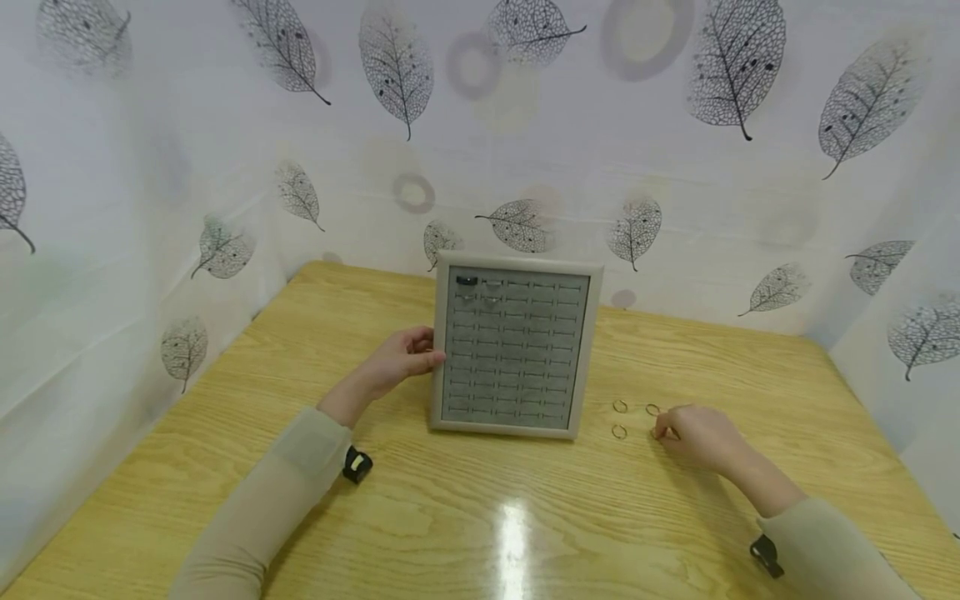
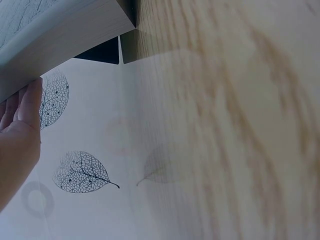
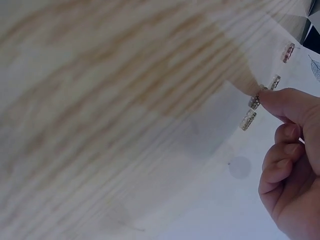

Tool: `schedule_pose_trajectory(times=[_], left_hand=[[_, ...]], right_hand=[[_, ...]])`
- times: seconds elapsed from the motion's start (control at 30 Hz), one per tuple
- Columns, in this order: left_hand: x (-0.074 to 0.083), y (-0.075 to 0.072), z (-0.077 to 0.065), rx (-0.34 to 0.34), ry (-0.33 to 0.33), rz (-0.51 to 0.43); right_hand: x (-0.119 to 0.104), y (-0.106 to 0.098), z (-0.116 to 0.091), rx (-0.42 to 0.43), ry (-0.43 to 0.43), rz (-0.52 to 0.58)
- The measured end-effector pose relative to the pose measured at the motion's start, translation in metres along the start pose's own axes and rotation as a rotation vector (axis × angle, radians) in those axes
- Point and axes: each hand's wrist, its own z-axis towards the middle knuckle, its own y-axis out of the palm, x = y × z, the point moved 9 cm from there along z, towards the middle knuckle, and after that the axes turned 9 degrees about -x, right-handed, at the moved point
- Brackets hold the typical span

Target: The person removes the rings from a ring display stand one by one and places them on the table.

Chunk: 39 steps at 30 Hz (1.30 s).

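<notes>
A grey ring display board (image 1: 517,358) in a pale frame leans upright near the middle of the table. My left hand (image 1: 397,362) grips its left edge, thumb at the front; in the left wrist view, the fingers go behind the frame (image 2: 75,40). My right hand (image 1: 701,433) is low over the table on the right, with thumb and forefinger pinching a small ring (image 3: 255,101). The forefinger is mostly hidden behind the thumb in the right wrist view. Close by lie a far ring (image 1: 620,406), a near ring (image 1: 618,432) and one beside the fingers (image 1: 652,409).
A dark ring (image 1: 467,281) sits in the board's top left slot, with a few pale ones around it. The wooden table (image 1: 450,517) ends at a leaf-patterned curtain (image 1: 360,225) behind and at both sides. Each wrist wears a black strap.
</notes>
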Motion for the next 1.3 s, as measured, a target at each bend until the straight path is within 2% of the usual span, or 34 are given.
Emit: schedule_pose_trajectory(times=[0.17, 0.43, 0.67, 0.93, 1.3], left_hand=[[0.0, 0.0, -0.001, 0.005, 0.0, 0.008], [0.002, -0.002, 0.001, 0.003, 0.007, 0.017], [-0.001, -0.002, 0.001, 0.005, -0.009, 0.027], [-0.002, -0.002, 0.0, 0.008, 0.006, 0.03], [-0.001, -0.001, -0.001, 0.008, 0.005, 0.021]], right_hand=[[0.0, -0.01, -0.001, 0.05, 0.019, 0.016], [-0.009, -0.039, -0.002, 0.238, -0.008, 0.038], [-0.026, -0.066, -0.001, 0.419, -0.077, 0.042], [-0.052, -0.098, 0.008, 0.634, -0.182, 0.068], [-0.087, -0.125, 0.03, 0.751, -0.277, 0.097]])
